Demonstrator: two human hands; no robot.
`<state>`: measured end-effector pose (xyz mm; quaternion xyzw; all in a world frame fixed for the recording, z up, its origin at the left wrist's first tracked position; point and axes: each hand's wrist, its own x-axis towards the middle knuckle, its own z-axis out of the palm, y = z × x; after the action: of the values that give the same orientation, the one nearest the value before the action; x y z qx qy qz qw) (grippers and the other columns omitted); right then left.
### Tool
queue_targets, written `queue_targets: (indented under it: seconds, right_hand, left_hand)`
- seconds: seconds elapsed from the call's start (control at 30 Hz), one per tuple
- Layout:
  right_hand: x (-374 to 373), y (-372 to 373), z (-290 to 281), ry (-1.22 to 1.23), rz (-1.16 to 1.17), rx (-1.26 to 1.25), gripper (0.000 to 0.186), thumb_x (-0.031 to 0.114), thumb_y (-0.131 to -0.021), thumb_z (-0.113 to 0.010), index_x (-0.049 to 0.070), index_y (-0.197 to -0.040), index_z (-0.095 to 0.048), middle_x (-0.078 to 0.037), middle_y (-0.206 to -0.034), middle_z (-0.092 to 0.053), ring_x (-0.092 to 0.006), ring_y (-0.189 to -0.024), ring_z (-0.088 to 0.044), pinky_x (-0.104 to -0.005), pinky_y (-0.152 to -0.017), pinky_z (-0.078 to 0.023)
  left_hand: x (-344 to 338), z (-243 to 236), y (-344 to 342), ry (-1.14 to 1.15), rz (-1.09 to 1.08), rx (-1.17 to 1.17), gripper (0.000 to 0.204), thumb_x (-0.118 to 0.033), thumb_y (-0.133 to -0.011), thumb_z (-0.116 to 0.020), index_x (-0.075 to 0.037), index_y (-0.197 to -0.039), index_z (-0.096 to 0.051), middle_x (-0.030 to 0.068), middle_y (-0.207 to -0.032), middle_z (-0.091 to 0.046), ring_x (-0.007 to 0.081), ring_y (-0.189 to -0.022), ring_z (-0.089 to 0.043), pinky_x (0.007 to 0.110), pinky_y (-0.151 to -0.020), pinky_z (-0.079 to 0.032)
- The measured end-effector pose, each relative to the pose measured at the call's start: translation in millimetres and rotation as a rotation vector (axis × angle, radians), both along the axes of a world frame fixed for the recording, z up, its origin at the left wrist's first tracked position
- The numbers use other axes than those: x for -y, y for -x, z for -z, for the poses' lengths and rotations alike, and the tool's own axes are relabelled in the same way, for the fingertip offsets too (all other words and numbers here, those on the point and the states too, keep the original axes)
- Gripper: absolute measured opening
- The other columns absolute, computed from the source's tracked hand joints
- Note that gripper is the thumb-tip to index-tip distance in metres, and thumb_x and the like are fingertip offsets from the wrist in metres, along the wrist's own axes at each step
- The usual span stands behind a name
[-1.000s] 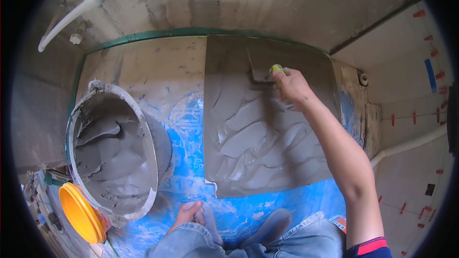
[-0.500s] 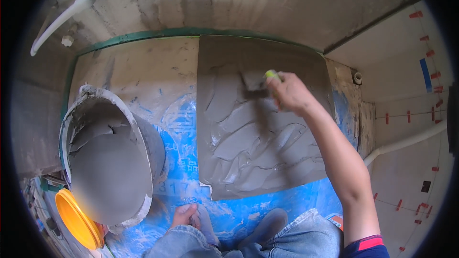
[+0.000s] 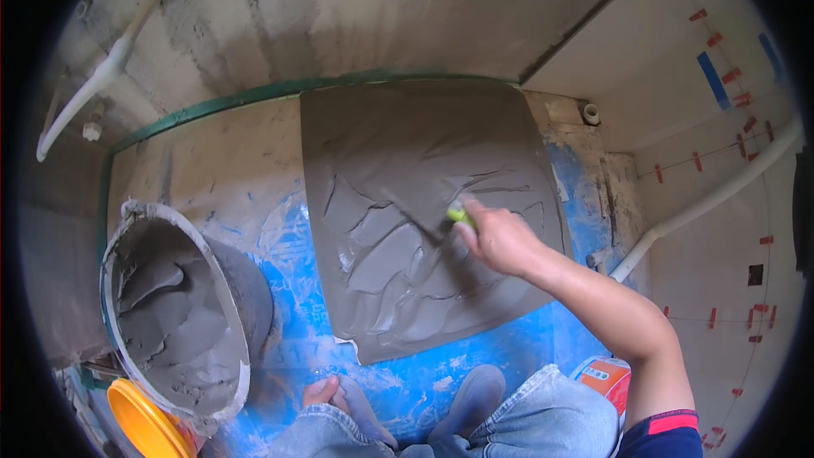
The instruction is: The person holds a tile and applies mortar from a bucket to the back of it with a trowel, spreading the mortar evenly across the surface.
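Note:
My right hand [image 3: 502, 239] is closed around the yellow-green handle [image 3: 459, 215] of a trowel, whose blade is blurred against the wet grey mortar. The mortar [image 3: 386, 263] covers a large rectangular panel lying flat on the floor. Its far part is smoother, while curved ridges and smears mark the near part. A pale chipped notch shows at the panel's near left corner. My left hand [image 3: 320, 391] is down beside my left shoe and knee, partly covered by the jeans, and its fingers cannot be made out clearly.
A large bucket [image 3: 259, 297] of grey mortar stands at the left, with a yellow-orange lid or tub [image 3: 146, 424] beside it. Blue, mortar-smeared sheeting [image 3: 292, 309] lies around the panel. A white pipe [image 3: 708, 203] runs along the right wall. An orange-and-white package [image 3: 606, 377] sits near my right knee.
The view has shifted. My right hand has drawn the trowel nearer across the mortar. Inside the bucket, the mortar surface now looks more uneven and a dark hollow shows.

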<state>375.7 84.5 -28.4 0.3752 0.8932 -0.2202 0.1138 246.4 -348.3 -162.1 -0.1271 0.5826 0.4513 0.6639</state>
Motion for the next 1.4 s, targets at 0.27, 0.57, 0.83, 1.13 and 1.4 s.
queue_targets:
  seconds: [0.27, 0.57, 0.83, 1.13, 1.4]
  right_hand:
    - [-26.5, -88.4, 9.7, 0.082, 0.348, -0.183, 0.030, 0.029, -0.097, -0.055, 0.001, -0.110, -0.056, -0.017, -0.075, -0.064, -0.0320, -0.063, -0.061, -0.0455, -0.061, -0.051]
    - [-30.3, -168.5, 14.1, -0.001, 0.516, -0.098, 0.045, 0.037, -0.097, -0.052, 0.003, -0.127, -0.051, -0.031, -0.101, -0.065, -0.0479, -0.098, -0.061, -0.0526, -0.089, -0.048]
    - [-11.8, -205.0, 11.5, 0.065, 0.653, -0.256, 0.043, 0.038, -0.097, -0.052, 0.001, -0.118, -0.058, -0.028, -0.098, -0.066, -0.0453, -0.096, -0.062, -0.0441, -0.084, -0.050]
    - [22.8, -218.7, -15.2, 0.535, 1.045, -0.384, 0.048, 0.034, -0.099, -0.053, 0.003, -0.135, -0.049, -0.010, -0.077, -0.063, -0.0200, -0.060, -0.061, -0.0339, -0.050, -0.050]
    - [-50.8, -190.6, -3.7, 0.668, 1.069, -0.770, 0.026, 0.032, -0.102, -0.048, 0.006, -0.104, -0.055, -0.004, -0.074, -0.056, -0.0113, -0.055, -0.051, -0.0264, -0.045, -0.044]
  left_hand:
    - [9.8, 13.8, 10.2, -0.065, 0.235, -0.112, 0.046, -0.042, -0.105, -0.039, -0.003, -0.087, -0.057, 0.0163, -0.062, -0.065, 0.0243, -0.052, -0.057, 0.033, -0.052, -0.046]
    - [-30.5, 20.6, -1.9, -0.062, 0.265, -0.311, 0.037, -0.034, -0.102, -0.044, -0.001, -0.091, -0.058, 0.0164, -0.069, -0.065, 0.0235, -0.057, -0.059, 0.032, -0.056, -0.048]
    - [-34.1, 23.3, -26.7, -0.195, 0.261, -0.887, 0.030, -0.027, -0.100, -0.048, 0.001, -0.094, -0.059, 0.0166, -0.076, -0.065, 0.0227, -0.062, -0.060, 0.030, -0.059, -0.050]
    - [-32.1, 30.4, -42.6, -0.440, 0.216, -1.627, 0.022, -0.019, -0.097, -0.053, 0.003, -0.098, -0.060, 0.0167, -0.084, -0.066, 0.0219, -0.067, -0.061, 0.029, -0.063, -0.052]
    - [-25.8, 39.6, -39.3, -0.559, 0.169, -1.927, 0.018, -0.012, -0.095, -0.058, 0.004, -0.101, -0.061, 0.0169, -0.090, -0.066, 0.0212, -0.071, -0.062, 0.027, -0.066, -0.053]
